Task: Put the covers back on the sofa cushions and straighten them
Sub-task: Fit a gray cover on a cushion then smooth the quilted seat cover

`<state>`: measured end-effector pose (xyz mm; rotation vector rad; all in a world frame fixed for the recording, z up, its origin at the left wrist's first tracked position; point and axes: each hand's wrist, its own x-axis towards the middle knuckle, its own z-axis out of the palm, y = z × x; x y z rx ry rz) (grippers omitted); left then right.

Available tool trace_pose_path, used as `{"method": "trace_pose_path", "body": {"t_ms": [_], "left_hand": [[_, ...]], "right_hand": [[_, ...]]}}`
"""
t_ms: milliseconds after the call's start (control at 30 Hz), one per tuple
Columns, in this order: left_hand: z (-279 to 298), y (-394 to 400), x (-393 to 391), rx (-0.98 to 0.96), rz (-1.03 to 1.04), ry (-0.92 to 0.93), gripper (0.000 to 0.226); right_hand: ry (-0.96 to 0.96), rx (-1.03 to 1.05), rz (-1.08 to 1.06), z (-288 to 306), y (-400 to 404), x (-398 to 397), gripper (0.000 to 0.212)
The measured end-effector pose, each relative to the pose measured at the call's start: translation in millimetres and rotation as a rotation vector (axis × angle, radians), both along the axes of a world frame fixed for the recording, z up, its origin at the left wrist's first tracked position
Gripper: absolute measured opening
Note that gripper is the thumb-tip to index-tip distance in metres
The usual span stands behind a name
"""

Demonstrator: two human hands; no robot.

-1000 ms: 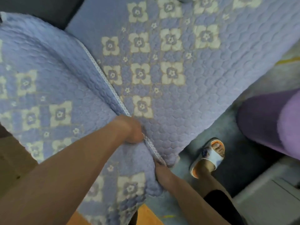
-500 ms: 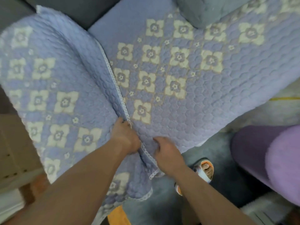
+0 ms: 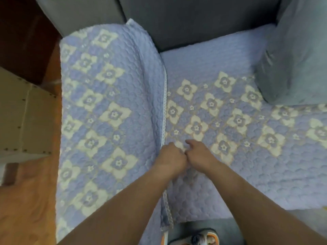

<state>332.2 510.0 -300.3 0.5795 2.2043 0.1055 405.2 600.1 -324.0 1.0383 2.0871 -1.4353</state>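
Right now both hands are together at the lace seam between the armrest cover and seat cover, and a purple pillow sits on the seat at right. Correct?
Nearly. The head view shows the left hand and right hand together at the seam, but the pillow is grey-blue.

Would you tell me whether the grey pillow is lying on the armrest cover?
No, the grey pillow sits on the seat cover at the far right, away from the armrest cover.

Both hands have moved up from the sofa's front edge onto the seat cover (image 3: 230, 121); the right hand (image 3: 200, 154) now touches the left hand (image 3: 170, 156) beside the lace trim (image 3: 165, 103), which lies straighter.
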Motion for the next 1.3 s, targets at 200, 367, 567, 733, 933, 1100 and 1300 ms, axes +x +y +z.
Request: {"method": "trace_pose_path", "body": {"t_ms": [200,367,567,733,933,1100,1300], "left_hand": [[-3,29,-58,0.096,0.640,-0.242,0.061],[-11,75,-109,0.141,0.511,-0.109,0.090],[-60,122,-177,0.177,0.593,0.209,0.092],[-130,152,-190,0.027,0.566,0.420,0.105],[-149,158,-184,-0.010,0.574,0.468,0.106],[-146,157,-187,0.012,0.583,0.483,0.106],[-140,155,-185,0.032,0.558,0.511,0.105]], "right_hand": [[-0.210,0.208,0.291,21,84,-21,0.059],[-0.222,0.339,0.376,29,152,-69,0.062],[0.007,0.245,0.291,1,205,-182,0.060],[0.130,-0.159,-0.112,-45,235,-274,0.009],[0.129,-0.682,-0.341,-69,211,-370,0.008],[0.199,-0.572,-0.295,-66,203,-429,0.025],[0.319,0.315,-0.182,-82,199,-434,0.066]]}}
